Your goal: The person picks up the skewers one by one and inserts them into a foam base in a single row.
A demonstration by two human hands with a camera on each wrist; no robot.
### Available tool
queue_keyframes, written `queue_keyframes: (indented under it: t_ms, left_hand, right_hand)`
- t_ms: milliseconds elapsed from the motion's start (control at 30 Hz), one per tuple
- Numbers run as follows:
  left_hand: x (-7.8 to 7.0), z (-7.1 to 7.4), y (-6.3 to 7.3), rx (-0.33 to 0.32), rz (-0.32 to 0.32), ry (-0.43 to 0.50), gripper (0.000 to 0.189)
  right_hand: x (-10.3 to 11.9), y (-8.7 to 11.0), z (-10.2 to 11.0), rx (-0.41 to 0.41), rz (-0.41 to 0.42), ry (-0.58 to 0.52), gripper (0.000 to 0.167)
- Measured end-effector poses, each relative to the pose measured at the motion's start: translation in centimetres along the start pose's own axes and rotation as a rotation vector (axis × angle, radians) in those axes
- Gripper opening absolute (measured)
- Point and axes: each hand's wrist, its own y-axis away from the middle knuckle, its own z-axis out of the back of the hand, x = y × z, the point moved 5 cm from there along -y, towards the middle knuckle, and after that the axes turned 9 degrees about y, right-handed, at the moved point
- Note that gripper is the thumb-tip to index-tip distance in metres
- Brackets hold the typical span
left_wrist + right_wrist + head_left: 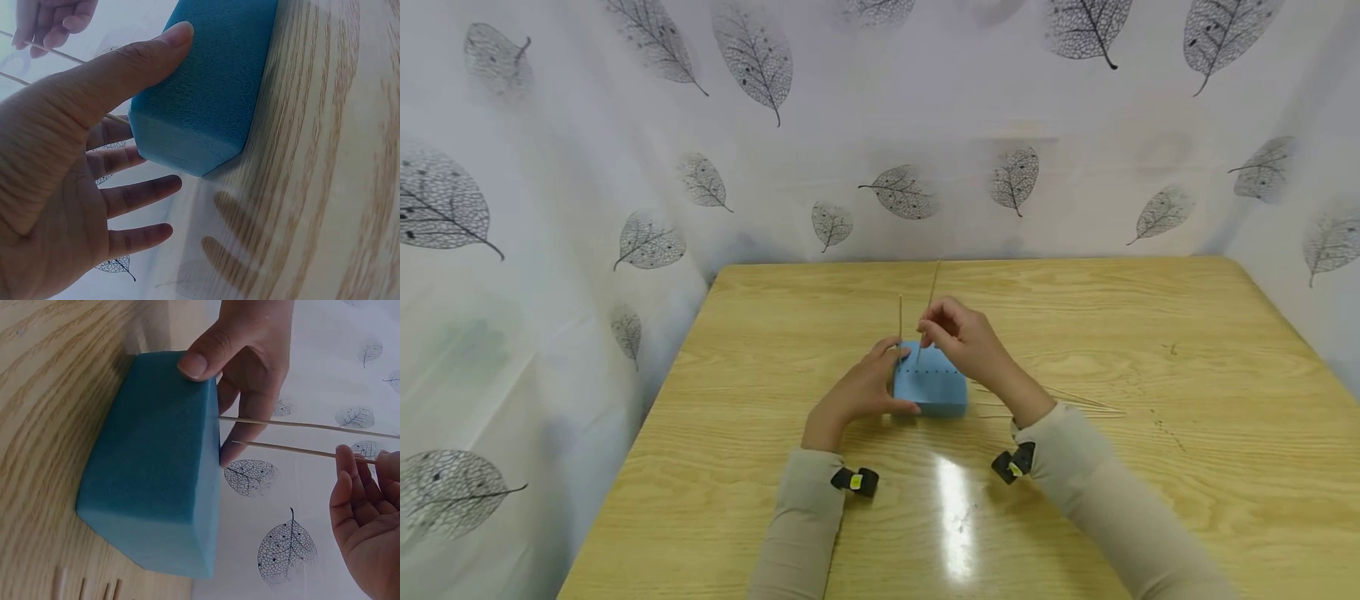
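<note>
The blue block (931,392) sits on the bench (700,500), in front of the person. The left hand (867,385) has its grip at the block's left end, thumb pressed on the near face and fingers reaching around behind; the two lowest fingers are spread and hold nothing. The right hand (970,337) has its grip closed to a pinch of fingertips and thumb around one held stick (935,279), whose lower tip is just short of the block's top face.

The block looks like foam — probably very light, firm enough to keep its shape, yet soft enough to dent and quick to slide or tip if pushed. It is best held low by its sides, clear of the top. The sticks look light, stiff and thin, likely to snap if bent, so a pinch nearer the lower tip should steady one better.

Counted: one block; one standing stick (901,317) rising from its left end; one stick in the right hand; and at least four loose sticks (59,584) to the block's right — they overlap too much for a sure total. The row of holes (926,372) on top shows about six dark dots.
</note>
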Motion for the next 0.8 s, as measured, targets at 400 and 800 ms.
queue_keyframes:
  t_ms: [400, 800]
  left_hand:
    - [0.0, 0.0, 0.2, 0.003, 0.003, 0.010, 0.093]
    - [0.0, 0.2, 0.3, 0.004, 0.000, 0.022, 0.092]
  right_hand:
    - [-0.5, -0.3, -1.2, 0.016, 0.006, -0.008, 0.008]
    - [-1.3, -0.2, -2.1, 0.056, -0.023, -0.024, 0.008]
